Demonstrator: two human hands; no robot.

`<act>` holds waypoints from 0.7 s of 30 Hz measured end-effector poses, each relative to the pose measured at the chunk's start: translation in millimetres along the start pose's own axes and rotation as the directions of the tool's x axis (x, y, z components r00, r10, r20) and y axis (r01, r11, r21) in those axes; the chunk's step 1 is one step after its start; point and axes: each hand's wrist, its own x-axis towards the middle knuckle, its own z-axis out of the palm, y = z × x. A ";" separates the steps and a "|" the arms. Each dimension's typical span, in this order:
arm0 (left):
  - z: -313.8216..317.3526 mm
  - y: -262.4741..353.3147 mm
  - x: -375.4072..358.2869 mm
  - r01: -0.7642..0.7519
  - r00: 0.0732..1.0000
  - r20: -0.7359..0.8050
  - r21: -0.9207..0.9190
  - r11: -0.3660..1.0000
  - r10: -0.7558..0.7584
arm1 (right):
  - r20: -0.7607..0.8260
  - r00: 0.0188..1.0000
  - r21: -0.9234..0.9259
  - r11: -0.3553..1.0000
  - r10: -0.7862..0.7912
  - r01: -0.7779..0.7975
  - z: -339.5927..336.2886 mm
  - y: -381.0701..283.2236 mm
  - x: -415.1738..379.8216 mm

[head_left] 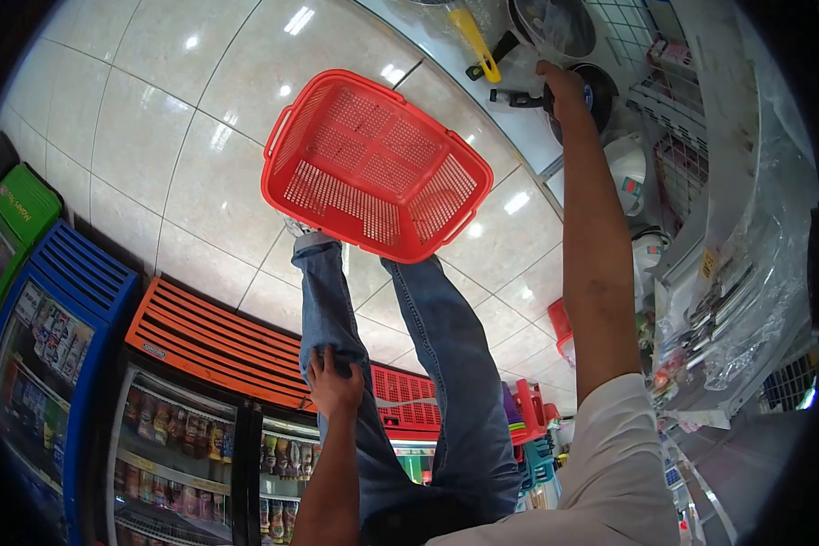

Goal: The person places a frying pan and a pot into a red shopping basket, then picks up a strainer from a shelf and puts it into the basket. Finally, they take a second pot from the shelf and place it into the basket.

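Note:
My right hand (564,88) reaches out to the low shelf at the upper right. Its fingers are closed at a black frying pan (601,95), where the handle (516,98) meets the pan; the exact grip is partly hidden. Just above it lies another dark pan (555,25) wrapped in clear plastic. Beside that is a utensil with a yellow handle (475,44). My left hand (335,387) rests on the knee of my jeans (328,291), fingers apart; a dark patch shows between thumb and fingers. On the floor before my feet stands a red plastic basket (373,136), empty.
Pale tiles (227,55) cover the floor. Drink coolers with orange (218,337), blue (82,264) and green (18,214) tops line the left. White helmet-like items (626,168) and wire racks (682,173) stand along the right. More red baskets (405,396) are behind my legs.

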 end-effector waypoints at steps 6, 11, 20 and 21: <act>-2.8 -8.2 1.7 -0.026 1.000 -0.005 -0.002 1.000 0.026 | -0.058 0.939 -0.038 0.941 -0.339 0.337 -25.3 20.4 -67.0; 3.1 -21.5 8.3 -0.079 0.996 -0.047 0.024 0.997 0.080 | -0.057 0.906 -0.193 0.895 -0.420 0.403 -38.3 65.5 -176.0; -5.8 -24.8 10.8 -0.073 0.997 -0.004 0.042 0.996 0.073 | 0.261 0.963 0.147 0.989 -0.062 0.024 -9.5 105.0 -301.0; -5.1 -26.4 10.9 -0.078 0.997 -0.015 0.055 0.995 0.079 | 0.263 0.963 0.148 0.989 -0.058 0.019 -8.5 109.3 -305.0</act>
